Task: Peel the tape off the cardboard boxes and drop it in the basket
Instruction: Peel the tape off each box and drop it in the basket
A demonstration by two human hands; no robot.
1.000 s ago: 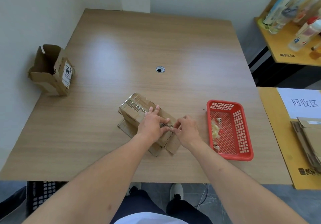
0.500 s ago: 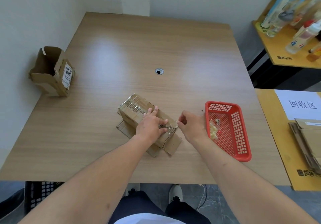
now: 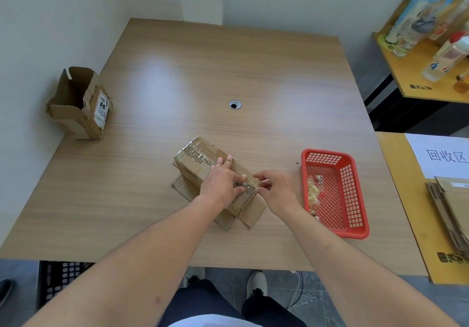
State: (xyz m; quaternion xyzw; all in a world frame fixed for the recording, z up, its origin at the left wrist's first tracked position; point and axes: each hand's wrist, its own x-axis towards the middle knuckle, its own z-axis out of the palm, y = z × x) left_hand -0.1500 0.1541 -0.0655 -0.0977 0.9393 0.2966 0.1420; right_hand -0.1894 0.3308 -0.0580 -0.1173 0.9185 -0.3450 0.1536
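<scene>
While the tape point(image 3: 250, 187) is mostly stuck to the top of the cardboard box point(image 3: 203, 159), your box sits near the front-centre of the table point(image 3: 228, 60), lying on flattened flaps, long side angled toward the red basket point(image 3: 352, 192). Basket is just to the right of the box, so each drop is a short reach; it already holds crumpled tape scraps point(image 3: 312, 192).

Your left hand point(image 3: 220, 187) lies flat on the box top, fingers straight and slightly spread, thumb toward the right end. Looks like pure hold-down, so the box doesn't lift or slide when you pull.

Your right hand point(image 3: 275, 189) is at the box's right end, fingers curled in, tips at the tape edge. Looks like a pinch on a clear lifted tab, but tape is transparent and small here, so I can't confirm the grip is secure.

Another opened box point(image 3: 78, 106) stands at the far-left table edge, well apart from your work.
</scene>
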